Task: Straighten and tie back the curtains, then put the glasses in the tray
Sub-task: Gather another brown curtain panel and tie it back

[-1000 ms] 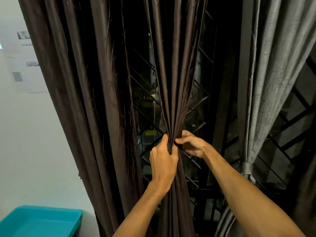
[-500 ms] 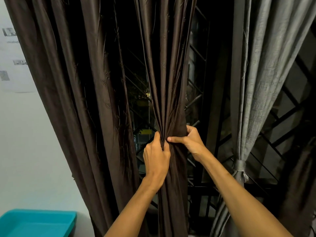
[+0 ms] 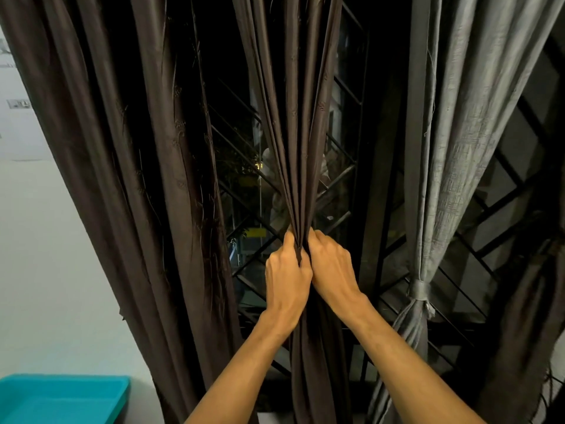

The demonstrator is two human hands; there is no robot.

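Teal tray (image 3: 61, 382) sits low left; left hand (image 3: 287, 280) and right hand (image 3: 331, 270), side by side, both clutch the bunched brown curtain (image 3: 301, 148).

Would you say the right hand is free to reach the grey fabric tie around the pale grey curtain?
Probably not yet: the right hand grips the gathered dark brown curtain alongside the left hand, though nothing blocks the way to the tie.
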